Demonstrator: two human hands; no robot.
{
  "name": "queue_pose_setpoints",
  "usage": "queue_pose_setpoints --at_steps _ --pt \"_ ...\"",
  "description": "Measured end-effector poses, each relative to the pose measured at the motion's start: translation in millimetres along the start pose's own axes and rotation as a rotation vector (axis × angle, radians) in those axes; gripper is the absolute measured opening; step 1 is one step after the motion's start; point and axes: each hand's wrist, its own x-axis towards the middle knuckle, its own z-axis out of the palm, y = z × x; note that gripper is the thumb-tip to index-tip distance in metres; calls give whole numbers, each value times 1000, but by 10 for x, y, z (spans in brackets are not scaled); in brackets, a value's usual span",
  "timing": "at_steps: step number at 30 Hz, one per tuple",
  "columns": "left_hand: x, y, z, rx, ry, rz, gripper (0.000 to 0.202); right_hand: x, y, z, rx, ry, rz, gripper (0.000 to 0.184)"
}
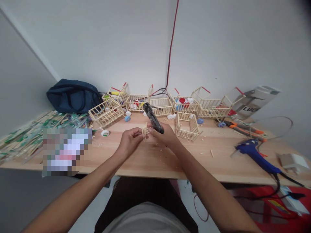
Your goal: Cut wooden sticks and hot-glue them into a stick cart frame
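My left hand (130, 140) pinches a small bundle of thin wooden sticks (145, 130) above the middle of the table. Opposite it, the fingers of my right hand (164, 133) close on the same sticks. A black tool (153, 118) with a rounded end slants up from my right hand; its kind and how it is gripped are not clear. Beyond the hands stand several miniature shopping carts (161, 107) built from wooden sticks, some with red handles. An open-topped stick basket (187, 126) sits right of my right hand, and another basket (107, 113) leans at the left.
Wrapped sticks (29, 134) and a blurred-out object (68, 150) cover the left side, before a dark blue bag (73, 97). On the right lie orange-handled pliers (243, 127), a blue glue gun (257, 155) and a white adapter (293, 162). Bottle caps (127, 118) and stick scraps (212, 153) are scattered about.
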Motion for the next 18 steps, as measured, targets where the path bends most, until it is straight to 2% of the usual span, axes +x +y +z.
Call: queue_pose_setpoints --at_steps 8,14,18 --pt "45 -14 52 -90 -53 -51 19 -41 -68 48 -191 -11 -122 16" --pt "46 -12 24 102 -58 30 19 -70 -114 70 -175 -12 -189 11" --pt "56 -16 10 153 -57 65 18 -93 -116 73 -184 12 -227 11"
